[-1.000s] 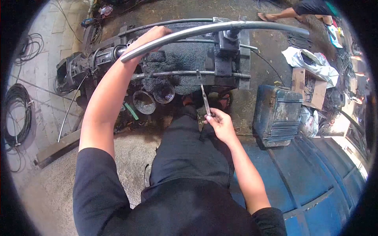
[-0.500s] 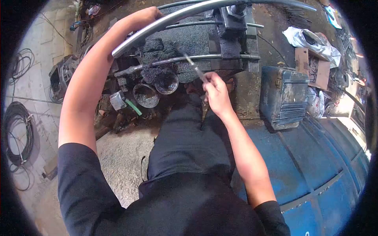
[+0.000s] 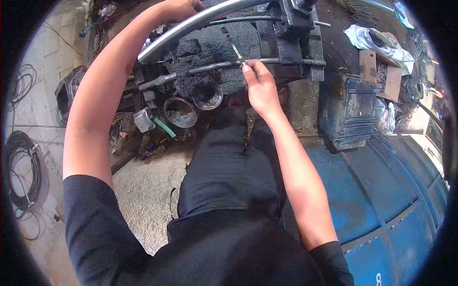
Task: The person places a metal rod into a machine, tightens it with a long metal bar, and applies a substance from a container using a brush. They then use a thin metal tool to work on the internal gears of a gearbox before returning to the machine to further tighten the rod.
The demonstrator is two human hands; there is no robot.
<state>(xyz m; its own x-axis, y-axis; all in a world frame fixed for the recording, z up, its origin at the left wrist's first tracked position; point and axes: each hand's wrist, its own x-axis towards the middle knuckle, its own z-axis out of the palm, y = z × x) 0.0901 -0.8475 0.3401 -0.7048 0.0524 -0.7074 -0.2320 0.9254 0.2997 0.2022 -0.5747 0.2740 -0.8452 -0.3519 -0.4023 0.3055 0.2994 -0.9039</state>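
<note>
My right hand (image 3: 260,86) is closed round the handle of a thin brush-like tool (image 3: 234,47), whose dark tip lies over the black, grimy machine bed (image 3: 234,38). Near the top edge my left hand (image 3: 183,8) reaches behind a thick curved metal tube (image 3: 191,25); its fingers are mostly hidden there. A thinner metal rod (image 3: 214,66) crosses the front of the machine. Below it two round metal cups (image 3: 180,113) hang side by side, with dark grime on them. A dark clamp block (image 3: 295,21) stands at the right of the bed.
A dirty ribbed metal box (image 3: 346,112) stands at the right, beside a cardboard box (image 3: 379,74) and a white bag (image 3: 379,45). Blue metal sheeting (image 3: 353,181) covers the lower right. Coiled black cable (image 3: 24,167) lies at the far left. A green tube (image 3: 164,127) is near the cups.
My right hand and the tool have moved up, towards the machine bed. My left hand has moved slightly up. The camera view has shifted a little.
</note>
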